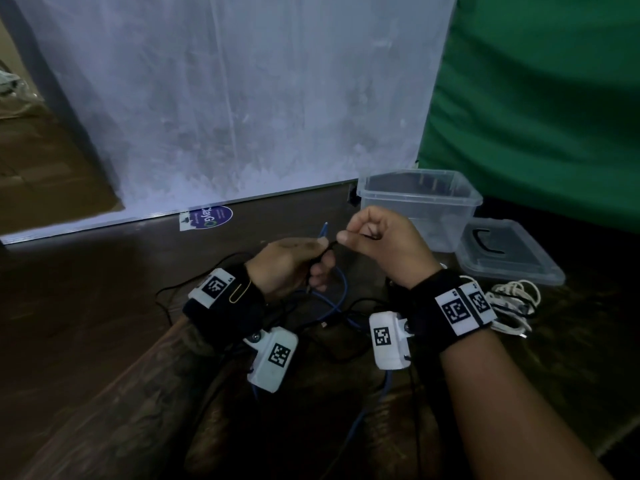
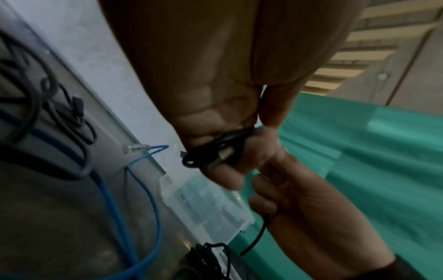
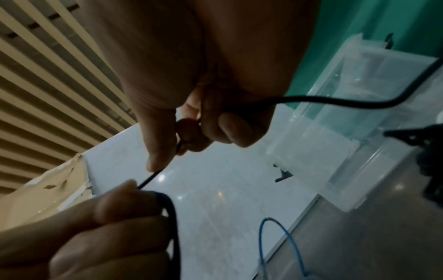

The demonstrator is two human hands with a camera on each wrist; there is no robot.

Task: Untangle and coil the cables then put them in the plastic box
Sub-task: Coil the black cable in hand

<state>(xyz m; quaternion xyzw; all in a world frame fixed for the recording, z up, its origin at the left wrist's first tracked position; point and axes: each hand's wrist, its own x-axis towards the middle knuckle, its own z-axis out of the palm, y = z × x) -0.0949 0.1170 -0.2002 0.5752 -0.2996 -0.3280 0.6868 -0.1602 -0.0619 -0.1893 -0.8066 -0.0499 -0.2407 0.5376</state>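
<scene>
Both hands are raised over the dark floor, close together, working one thin black cable (image 3: 151, 179). My left hand (image 1: 294, 265) grips small loops of that black cable (image 2: 215, 149) with its plug end. My right hand (image 1: 377, 242) pinches the same cable between thumb and forefinger, and the cable runs on out of the fist (image 3: 335, 101). A blue network cable (image 1: 341, 289) lies tangled with other black cables (image 1: 194, 282) on the floor under my hands; its clear plug (image 2: 136, 148) lies near the wall. The clear plastic box (image 1: 420, 202) stands open just beyond my right hand.
The box's clear lid (image 1: 509, 254) lies flat to the right of the box. A white cable bundle (image 1: 512, 306) sits by my right wrist. A white panel (image 1: 242, 116) stands behind, a green cloth (image 1: 554, 98) at the right. A round sticker (image 1: 211, 216) is on the floor.
</scene>
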